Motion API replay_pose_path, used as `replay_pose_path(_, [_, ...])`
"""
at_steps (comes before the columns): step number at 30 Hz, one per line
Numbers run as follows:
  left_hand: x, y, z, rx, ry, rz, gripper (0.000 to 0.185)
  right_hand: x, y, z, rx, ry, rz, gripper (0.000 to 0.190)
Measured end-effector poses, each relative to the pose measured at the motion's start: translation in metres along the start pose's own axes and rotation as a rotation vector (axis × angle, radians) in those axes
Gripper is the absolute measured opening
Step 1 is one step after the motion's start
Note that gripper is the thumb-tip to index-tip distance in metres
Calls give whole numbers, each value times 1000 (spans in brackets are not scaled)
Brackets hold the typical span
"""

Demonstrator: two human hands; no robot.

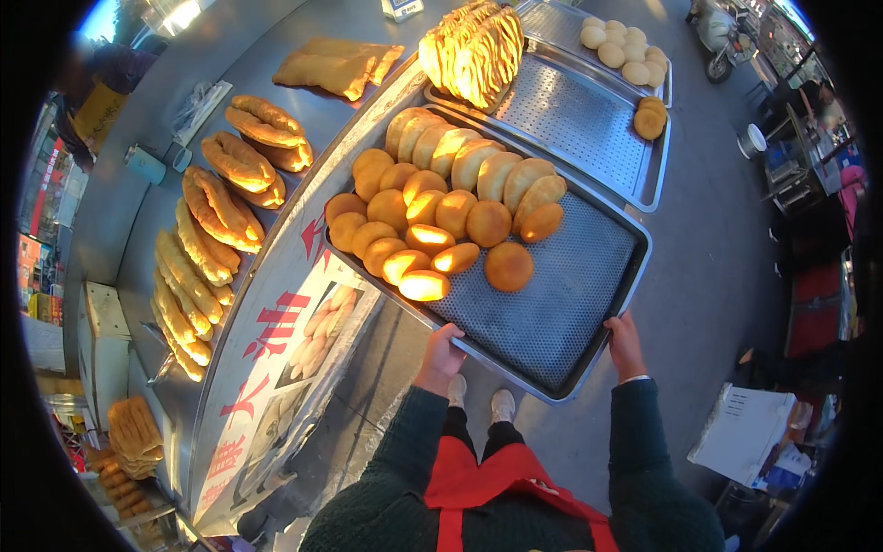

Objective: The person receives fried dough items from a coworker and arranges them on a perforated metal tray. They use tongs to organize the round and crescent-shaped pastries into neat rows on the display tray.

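A metal tray with a perforated bottom (524, 338) is held before me, its far left part at the stall counter's edge. My left hand (441, 357) grips its near left rim, thumb on top. On the right rim, my right hand (626, 347) has a similar hold; fingers of both hands are partly hidden beneath. Round golden fried cakes (454, 215) crowd the tray's left side. Behind them stands a row of paler, flattened fried pastries (476, 162). One round cake (509, 266) lies apart on the perforated surface.
Fried dough sticks (186, 290) and flat fried dough (331, 65) lie on the steel counter (155, 221). Beyond my tray sit a stack of fried twisted dough (472, 52), another perforated tray (566, 110) and pale dough balls (624, 48). A scooter (721, 41) stands at upper right.
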State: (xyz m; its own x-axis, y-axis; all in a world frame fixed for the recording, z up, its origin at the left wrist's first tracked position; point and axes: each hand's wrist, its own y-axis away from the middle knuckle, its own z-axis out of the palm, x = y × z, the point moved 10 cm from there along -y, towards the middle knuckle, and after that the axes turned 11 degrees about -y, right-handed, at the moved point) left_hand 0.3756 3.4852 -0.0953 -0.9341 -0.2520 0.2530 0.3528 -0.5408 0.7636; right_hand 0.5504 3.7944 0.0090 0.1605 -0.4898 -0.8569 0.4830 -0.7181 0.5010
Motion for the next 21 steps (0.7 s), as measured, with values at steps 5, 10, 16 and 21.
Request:
replay_pose_path(5, [-5,-5,43,-40,98,-1,23,-21,-37,-1,-84,120,13,50])
replay_pose_path(10, [-7,-2,48,-69,105,46,36,-25,-40,-20,-65,175,-7,48])
replay_pose_path(16, [-38,42,26,-255,-36,-45,32,-130,81,-26,264,294,-279,40])
replay_pose_path(21, [-94,147,-33,-188,-472,-48,41,-288,294,151,-370,1048,-1012,28])
